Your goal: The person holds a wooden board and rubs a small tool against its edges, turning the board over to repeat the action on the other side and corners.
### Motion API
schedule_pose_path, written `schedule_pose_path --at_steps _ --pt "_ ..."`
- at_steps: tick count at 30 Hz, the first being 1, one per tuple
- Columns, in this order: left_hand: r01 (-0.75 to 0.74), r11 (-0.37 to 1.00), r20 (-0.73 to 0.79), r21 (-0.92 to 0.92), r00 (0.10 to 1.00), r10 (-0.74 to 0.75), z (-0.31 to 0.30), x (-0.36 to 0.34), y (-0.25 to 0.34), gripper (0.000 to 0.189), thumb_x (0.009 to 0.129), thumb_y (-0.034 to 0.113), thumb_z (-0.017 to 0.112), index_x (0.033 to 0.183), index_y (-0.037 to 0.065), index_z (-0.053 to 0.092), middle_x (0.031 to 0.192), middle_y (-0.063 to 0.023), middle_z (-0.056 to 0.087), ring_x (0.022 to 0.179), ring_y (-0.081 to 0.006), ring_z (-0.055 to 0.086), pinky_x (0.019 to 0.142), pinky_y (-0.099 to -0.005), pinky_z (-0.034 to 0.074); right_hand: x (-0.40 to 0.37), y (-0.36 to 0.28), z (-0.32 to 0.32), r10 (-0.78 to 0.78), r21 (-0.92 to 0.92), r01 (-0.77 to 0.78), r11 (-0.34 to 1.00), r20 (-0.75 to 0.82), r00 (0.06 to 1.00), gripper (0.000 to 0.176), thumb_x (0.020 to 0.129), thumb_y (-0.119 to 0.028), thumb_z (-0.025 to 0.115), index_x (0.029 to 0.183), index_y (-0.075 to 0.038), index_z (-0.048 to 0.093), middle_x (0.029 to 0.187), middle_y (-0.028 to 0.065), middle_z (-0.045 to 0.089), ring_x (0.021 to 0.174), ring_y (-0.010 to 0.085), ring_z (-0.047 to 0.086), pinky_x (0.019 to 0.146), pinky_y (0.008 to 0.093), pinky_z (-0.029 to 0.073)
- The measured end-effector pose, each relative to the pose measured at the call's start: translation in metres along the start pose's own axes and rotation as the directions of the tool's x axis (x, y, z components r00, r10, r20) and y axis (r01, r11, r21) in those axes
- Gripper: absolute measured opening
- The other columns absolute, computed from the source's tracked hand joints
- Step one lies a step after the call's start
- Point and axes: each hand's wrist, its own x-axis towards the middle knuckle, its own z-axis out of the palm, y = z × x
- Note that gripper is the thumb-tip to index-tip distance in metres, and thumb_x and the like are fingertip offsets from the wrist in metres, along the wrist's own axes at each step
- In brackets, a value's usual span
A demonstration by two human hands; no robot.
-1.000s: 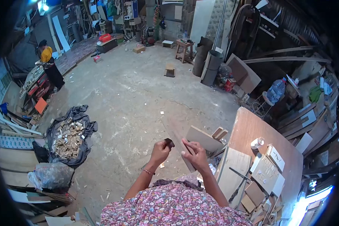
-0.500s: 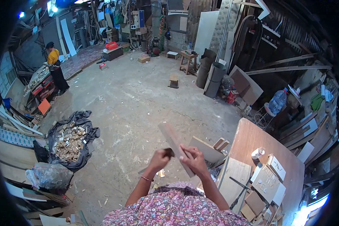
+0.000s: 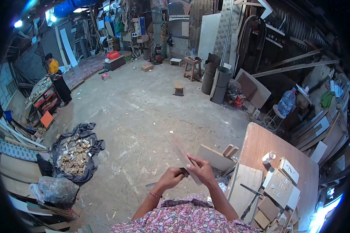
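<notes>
Strip: held slantwise in the right hand, above the floor. Left hand: wrapped around a small dark pad beside the strip, contact unclear. Probably best to grip firmly, keep the pad flat and apply steady pressure lengthwise.

Wears floral-print top in pink, white and maroon, with bunched dark cloth along upper edge, plus reddish beaded bracelet on left wrist.
</notes>
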Motion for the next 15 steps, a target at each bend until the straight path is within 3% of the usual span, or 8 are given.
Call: schedule_pose_path --at_steps 2,3,5,6,8,10,13,15 --pt "0.074 0.997 0.033 0.003 0.997 -0.074 -0.002 -0.002 0.006 0.019 0.074 -0.001 0.048 0.088 -0.003 0.061 0.075 -0.0005 0.06 0.067 -0.0078 0.052 0.061 -0.0228 0.043 -0.003 -0.01 0.001 0.07 0.038 -0.071 0.997 0.028 0.997 0.048 0.067 -0.027 0.067 0.112 -0.014 0.057 0.11 0.0162 0.055 0.103 0.0233 0.052 0.088 0.032 0.039" --pt "0.074 0.997 0.027 0.001 0.997 -0.074 -0.004 -0.004 0.0 0.019 0.074 -0.001 0.048 0.088 -0.003 0.061 0.075 -0.0005 0.06 0.067 -0.0078 0.052 0.061 -0.0228 0.043 -0.004 -0.014 0.006 0.003 -0.041 -0.003 0.999 0.016 1.0 0.048 0.068 -0.025 0.066 0.113 -0.012 0.056 0.11 0.0154 0.055 0.103 0.0222 0.051 0.089 0.0321 0.039" --pt "0.074 0.997 -0.162 -0.037 0.984 -0.079 -0.008 -0.008 -0.019 0.013 0.074 0.001 0.051 0.081 -0.001 0.062 0.064 -0.0055 0.059 0.059 -0.0101 0.053 0.055 -0.0251 0.042 -0.007 -0.017 0.012 -0.089 -0.182 0.088 0.979 0.002 0.996 0.048 0.067 -0.027 0.067 0.112 -0.014 0.057 0.111 0.0157 0.054 0.105 0.0246 0.051 0.091 0.0328 0.038" --pt "0.004 0.989 -0.345 -0.149 0.937 -0.056 -0.014 -0.005 -0.024 0.013 0.073 0.001 0.051 0.081 -0.001 0.062 0.065 -0.0022 0.059 0.058 -0.0066 0.05 0.053 -0.0222 0.04 -0.012 -0.016 0.014 -0.087 -0.18 0.087 0.98 0.007 0.996 0.048 0.067 -0.027 0.067 0.112 -0.014 0.057 0.111 0.0157 0.054 0.105 0.0246 0.051 0.091 0.0328 0.038" --pt "0.039 0.979 -0.408 -0.199 0.905 -0.118 -0.033 -0.006 -0.01 0.017 0.071 -0.001 0.048 0.08 0.0 0.062 0.067 -0.0006 0.059 0.059 -0.0047 0.048 0.053 -0.0209 0.039 -0.023 -0.012 0.021 -0.114 -0.189 0.128 0.974 0.083 0.99 0.049 0.066 -0.027 0.068 0.112 -0.015 0.057 0.111 0.0153 0.055 0.105 0.0255 0.05 0.091 0.0336 0.038" --pt "0.105 0.977 -0.414 -0.184 0.894 -0.174 -0.028 -0.009 -0.007 0.017 0.071 0.0 0.047 0.081 -0.001 0.061 0.066 -0.0004 0.059 0.058 -0.0059 0.048 0.053 -0.0224 0.039 -0.024 -0.011 0.024 -0.135 -0.186 0.145 0.972 0.067 0.989 0.049 0.066 -0.027 0.068 0.112 -0.014 0.057 0.11 0.0146 0.055 0.105 0.0257 0.05 0.091 0.0344 0.038" --pt "0.059 0.997 -0.107 0.041 0.993 -0.055 -0.014 -0.011 0.004 0.016 0.073 0.001 0.049 0.083 -0.002 0.061 0.069 -0.0022 0.062 0.063 -0.0087 0.052 0.058 -0.0252 0.043 -0.007 -0.012 0.019 -0.071 -0.003 0.071 0.997 -0.018 0.997 0.05 0.066 -0.027 0.067 0.112 -0.011 0.057 0.112 0.0159 0.053 0.105 0.0264 0.05 0.092 0.0343 0.037" --pt "0.116 0.992 -0.089 -0.049 0.989 -0.12 -0.007 -0.011 0.003 0.019 0.071 0.0 0.047 0.084 -0.001 0.061 0.071 -0.0064 0.063 0.066 -0.0095 0.055 0.06 -0.0255 0.044 -0.005 -0.008 0.018 -0.11 -0.082 0.106 0.991 -0.047 0.993 0.049 0.066 -0.028 0.067 0.112 -0.012 0.057 0.112 0.0165 0.052 0.104 0.0265 0.05 0.091 0.0338 0.037"
